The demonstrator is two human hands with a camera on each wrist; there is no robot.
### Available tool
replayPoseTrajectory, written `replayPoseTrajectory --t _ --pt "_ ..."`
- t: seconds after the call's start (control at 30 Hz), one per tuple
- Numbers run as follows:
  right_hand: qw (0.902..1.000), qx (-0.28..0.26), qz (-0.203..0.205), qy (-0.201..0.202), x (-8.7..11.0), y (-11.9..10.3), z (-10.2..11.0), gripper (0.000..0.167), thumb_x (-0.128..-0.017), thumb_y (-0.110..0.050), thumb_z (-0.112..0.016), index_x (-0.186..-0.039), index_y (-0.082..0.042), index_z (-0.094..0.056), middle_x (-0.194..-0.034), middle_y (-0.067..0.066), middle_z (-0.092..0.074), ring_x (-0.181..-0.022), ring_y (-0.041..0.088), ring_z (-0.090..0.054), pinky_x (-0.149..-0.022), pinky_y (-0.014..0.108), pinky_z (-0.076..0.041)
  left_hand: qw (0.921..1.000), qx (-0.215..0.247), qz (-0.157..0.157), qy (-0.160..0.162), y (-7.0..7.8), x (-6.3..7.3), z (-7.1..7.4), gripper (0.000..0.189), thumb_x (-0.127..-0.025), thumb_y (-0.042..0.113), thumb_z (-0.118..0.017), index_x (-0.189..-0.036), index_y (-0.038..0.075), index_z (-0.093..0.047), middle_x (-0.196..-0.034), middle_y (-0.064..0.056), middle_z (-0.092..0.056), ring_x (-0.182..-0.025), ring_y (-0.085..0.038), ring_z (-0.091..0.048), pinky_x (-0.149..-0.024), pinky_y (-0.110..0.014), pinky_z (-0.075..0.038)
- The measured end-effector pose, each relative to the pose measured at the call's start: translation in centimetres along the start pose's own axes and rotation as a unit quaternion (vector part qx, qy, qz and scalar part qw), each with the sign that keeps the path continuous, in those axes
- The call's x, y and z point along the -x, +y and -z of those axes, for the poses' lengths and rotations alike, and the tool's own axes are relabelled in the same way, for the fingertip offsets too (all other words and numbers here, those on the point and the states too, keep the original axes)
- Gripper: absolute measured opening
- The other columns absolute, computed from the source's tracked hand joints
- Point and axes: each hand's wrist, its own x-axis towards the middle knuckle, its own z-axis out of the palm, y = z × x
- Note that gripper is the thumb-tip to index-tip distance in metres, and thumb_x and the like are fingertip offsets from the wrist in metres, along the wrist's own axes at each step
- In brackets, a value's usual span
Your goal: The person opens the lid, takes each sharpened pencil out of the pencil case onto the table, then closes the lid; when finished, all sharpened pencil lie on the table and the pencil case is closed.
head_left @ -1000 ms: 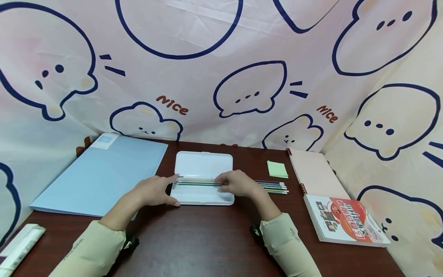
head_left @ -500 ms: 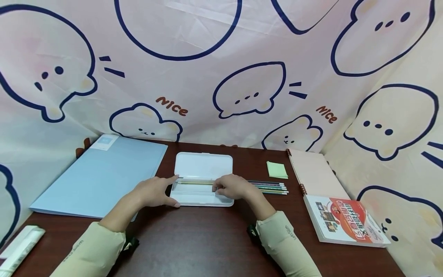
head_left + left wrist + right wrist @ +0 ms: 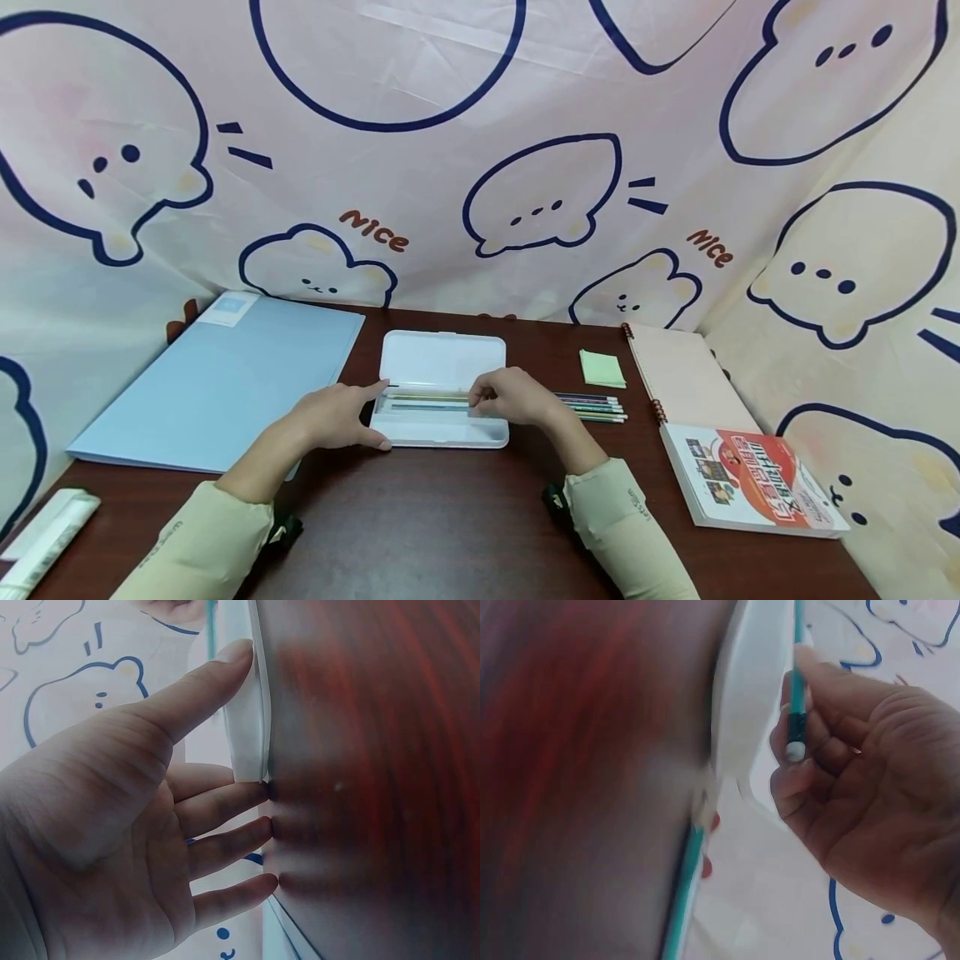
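A white pencil case (image 3: 442,356) lies on the table with its lid folded back. Spread out, my left hand (image 3: 333,414) touches the case's left end; its thumb (image 3: 217,671) lies along the front side wall, and the fingers reach the table beside it. My right hand (image 3: 513,396) pinches a teal pencil (image 3: 798,690) near its white eraser, over the right part of the case. In the head view this pencil stretches leftward, level with the tray. Behind it a yellowish pencil (image 3: 423,396) lies in the case.
Several more pencils (image 3: 600,408) lie right of the case, erasers pointing right. Green sticky notes (image 3: 602,368), a spiral notebook (image 3: 690,375) and a book (image 3: 750,475) are farther right. A blue folder (image 3: 225,383) lies left, and a white package (image 3: 48,529) stands at the front left.
My right hand dipped left into the case, then came back slightly up and right. The teal pencil now shows nearer the case's front. My left hand has stayed in place.
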Motion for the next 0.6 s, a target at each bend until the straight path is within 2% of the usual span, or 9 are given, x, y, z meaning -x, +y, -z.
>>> replayPoseTrajectory --t 0.17,0.33,0.6 --pt "0.9987 -0.008 0.002 0.051 1.4 1.3 1.9 0.006 -0.097 -0.017 -0.07 -0.098 -0.018 -0.075 -0.093 -0.007 -0.073 -0.078 0.009 -0.058 -0.072 0.026 -0.05 1.0 -0.009 0.004 0.001 0.1 0.0 0.1 0.104 -0.073 0.06 -0.084 -0.153 0.009 -0.045 -0.137 -0.022 -0.063 -0.117 -0.035 -0.063 -0.089 -0.055 -0.054" --pt "0.9949 -0.016 0.008 0.1 3.6 3.3 3.9 0.007 -0.096 -0.02 -0.07 -0.1 -0.018 -0.076 -0.094 -0.005 -0.075 -0.078 0.009 -0.058 -0.072 0.027 -0.049 1.0 -0.002 -0.001 0.0 0.1 -0.1 0.1 0.103 -0.073 0.06 -0.084 -0.154 0.009 -0.044 -0.139 -0.022 -0.062 -0.121 -0.037 -0.062 -0.092 -0.056 -0.053" --pt "0.9874 -0.026 -0.032 0.153 7.6 6.8 5.9 0.007 -0.096 -0.022 -0.071 -0.097 -0.019 -0.078 -0.092 -0.004 -0.074 -0.079 0.015 -0.056 -0.07 0.031 -0.047 1.0 0.0 -0.004 0.001 0.1 0.0 0.0 0.104 -0.073 0.061 -0.083 -0.154 0.009 -0.044 -0.139 -0.023 -0.061 -0.122 -0.039 -0.062 -0.093 -0.057 -0.052"
